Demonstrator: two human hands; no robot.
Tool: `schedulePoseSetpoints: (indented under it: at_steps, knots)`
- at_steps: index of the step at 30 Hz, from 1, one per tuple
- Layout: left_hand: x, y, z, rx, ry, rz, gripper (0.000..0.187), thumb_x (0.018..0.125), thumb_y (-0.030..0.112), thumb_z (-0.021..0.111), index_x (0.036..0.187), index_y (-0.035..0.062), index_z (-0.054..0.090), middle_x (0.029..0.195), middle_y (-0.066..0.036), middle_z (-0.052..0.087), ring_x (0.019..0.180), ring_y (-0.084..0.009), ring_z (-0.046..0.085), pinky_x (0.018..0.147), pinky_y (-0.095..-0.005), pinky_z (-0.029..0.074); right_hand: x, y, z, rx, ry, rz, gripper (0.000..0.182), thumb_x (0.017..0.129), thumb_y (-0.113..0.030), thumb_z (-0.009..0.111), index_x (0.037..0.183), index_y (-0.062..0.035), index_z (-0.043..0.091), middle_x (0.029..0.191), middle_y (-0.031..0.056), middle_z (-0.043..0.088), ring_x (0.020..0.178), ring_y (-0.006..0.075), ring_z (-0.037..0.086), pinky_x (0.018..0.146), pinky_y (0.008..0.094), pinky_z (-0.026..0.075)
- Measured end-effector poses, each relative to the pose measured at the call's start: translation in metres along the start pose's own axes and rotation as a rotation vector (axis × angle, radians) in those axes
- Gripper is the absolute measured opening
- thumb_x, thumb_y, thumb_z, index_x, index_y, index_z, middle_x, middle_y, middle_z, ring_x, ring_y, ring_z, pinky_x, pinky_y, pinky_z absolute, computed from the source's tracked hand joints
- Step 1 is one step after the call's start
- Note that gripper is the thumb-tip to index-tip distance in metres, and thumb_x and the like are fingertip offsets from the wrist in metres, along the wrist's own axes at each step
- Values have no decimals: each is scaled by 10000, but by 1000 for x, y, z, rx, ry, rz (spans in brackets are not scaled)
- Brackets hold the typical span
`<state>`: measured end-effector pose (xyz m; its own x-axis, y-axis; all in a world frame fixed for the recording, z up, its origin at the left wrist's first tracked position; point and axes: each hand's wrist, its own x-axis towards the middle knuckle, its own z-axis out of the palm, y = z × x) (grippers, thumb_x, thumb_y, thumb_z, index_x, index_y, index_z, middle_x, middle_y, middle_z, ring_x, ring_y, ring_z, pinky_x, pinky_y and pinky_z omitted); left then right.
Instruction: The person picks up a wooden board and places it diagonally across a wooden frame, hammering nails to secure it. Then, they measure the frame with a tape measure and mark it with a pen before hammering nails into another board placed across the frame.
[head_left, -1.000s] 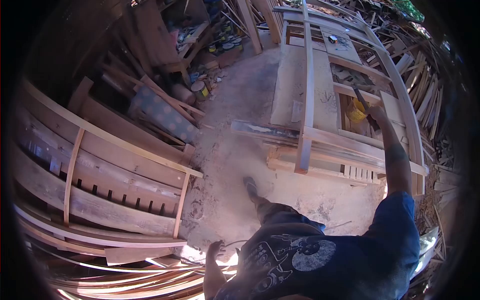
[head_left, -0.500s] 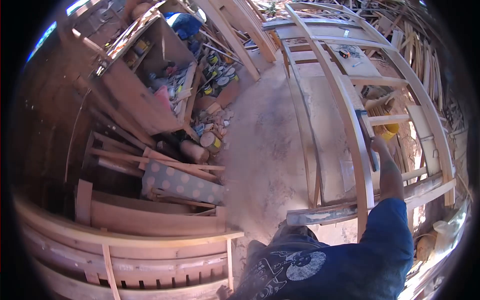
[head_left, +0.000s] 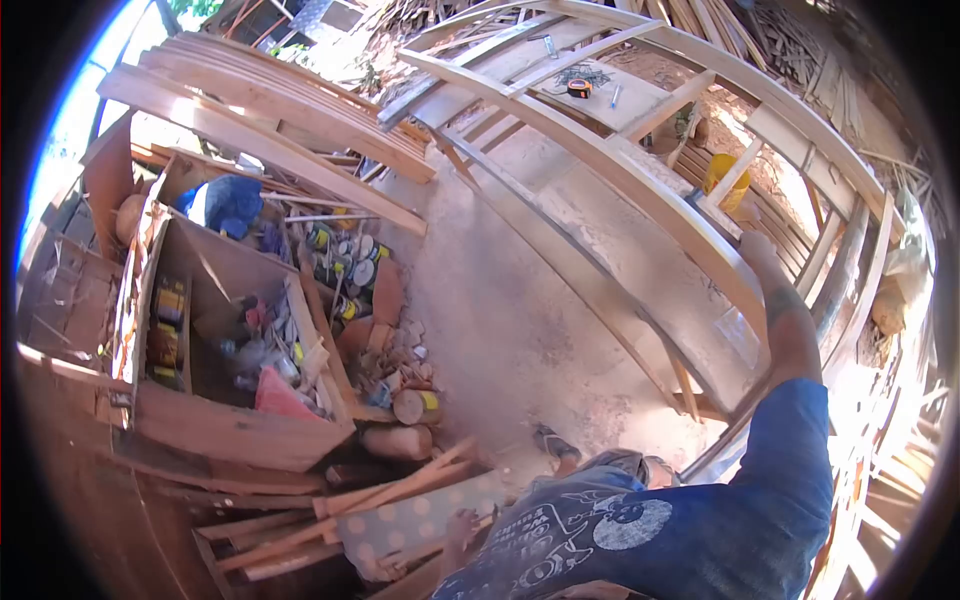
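My right hand (head_left: 760, 252) is closed at the near rail of a pale wooden frame (head_left: 640, 170), beside a crosspiece. A dark strip (head_left: 700, 203) lies along the rail just beyond the hand; what the fingers grip is hidden. Low beside my blue shirt, my left hand (head_left: 462, 530) hangs over a dotted panel (head_left: 425, 520), fingers loosely apart and nothing visible in them. On a board inside the frame lie an orange and black tape measure (head_left: 579, 88) and a pen-like object (head_left: 615, 97).
A yellow bucket (head_left: 727, 182) stands below the frame. Long planks (head_left: 270, 100) lie at the upper left. An open wooden cabinet (head_left: 240, 425) holds mixed clutter, with paint cans (head_left: 365, 270) beside it. Wood scraps (head_left: 800, 70) are piled at the upper right.
The view has turned and tilted, so the frame slants differently and the cabinet shows more fully. My left hand shows more clearly. My right hand stays at the frame's rail.
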<state>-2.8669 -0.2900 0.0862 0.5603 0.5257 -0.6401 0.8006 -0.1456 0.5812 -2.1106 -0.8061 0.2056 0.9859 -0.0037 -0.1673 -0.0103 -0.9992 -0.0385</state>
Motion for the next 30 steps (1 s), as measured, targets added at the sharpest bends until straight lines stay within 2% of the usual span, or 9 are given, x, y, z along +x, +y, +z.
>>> schedulePoseSetpoints:
  at_steps: [2, 7, 13, 16, 19, 21, 23, 28, 30]
  knots:
    - [63, 25, -69, -201, 90, -236, 263, 955, 245, 609, 1088, 19, 626, 920, -97, 683, 712, -189, 659, 580, -311, 529, 8, 2, 10, 61, -8, 72, 286, 875, -145, 540, 1089, -76, 716, 1158, 170, 680, 1109, 335, 644, 933, 492, 508]
    - [163, 80, -169, -381, 238, -151, 247, 946, 253, 575, 1011, 28, 652, 824, -87, 677, 655, -168, 655, 533, -290, 514, 13, -17, -25, -12, 17, 188, 268, 880, -147, 524, 1021, -71, 739, 1051, 198, 707, 1031, 348, 676, 897, 462, 528]
    - [256, 94, -141, -56, -89, 100, 237, 913, 215, 615, 965, -14, 648, 827, -87, 671, 730, -207, 656, 585, -306, 532, 111, -69, -37, 136, 136, 85, 187, 825, -140, 584, 879, -76, 750, 900, 168, 719, 927, 347, 694, 823, 458, 547]
    - [286, 103, -118, 159, -217, 195, 242, 916, 204, 620, 951, -33, 650, 818, -91, 668, 738, -206, 658, 588, -296, 534, 212, -104, -3, 116, 244, -139, 183, 771, -202, 637, 800, -41, 720, 655, 158, 671, 650, 269, 686, 627, 408, 533]
    - [321, 155, -114, 217, -247, 132, 250, 924, 211, 613, 953, -35, 649, 823, -89, 668, 739, -201, 659, 589, -292, 533, 316, -172, 6, -348, 420, -542, 197, 747, -224, 653, 796, -42, 713, 725, 168, 697, 670, 256, 689, 650, 390, 548]
    - [344, 206, -129, 213, -193, 93, 255, 929, 215, 608, 955, -35, 648, 826, -87, 668, 740, -198, 660, 591, -289, 532, 389, -213, 36, 643, 254, -132, 205, 756, -212, 654, 829, -28, 706, 791, 182, 707, 770, 280, 704, 706, 407, 556]
    - [363, 261, -154, 193, -126, 106, 261, 934, 220, 603, 957, -36, 648, 829, -85, 667, 741, -195, 661, 592, -286, 531, 438, -250, 35, 864, 173, 161, 228, 773, -207, 649, 883, -13, 696, 870, 199, 712, 865, 307, 707, 763, 423, 557]
    - [401, 392, -204, 141, 34, 333, 275, 947, 231, 590, 962, -38, 646, 837, -81, 666, 742, -188, 664, 595, -278, 529, 466, -347, -24, 232, 180, 359, 284, 836, -210, 609, 1040, -26, 679, 985, 212, 713, 992, 355, 696, 857, 449, 559]
    - [427, 428, -207, -230, 86, -74, 277, 954, 244, 584, 962, -25, 649, 838, -81, 666, 745, -177, 662, 608, -262, 526, 482, -348, -24, 251, 138, 408, 328, 831, -226, 622, 1064, 3, 654, 1005, 231, 704, 1017, 371, 681, 885, 452, 544]
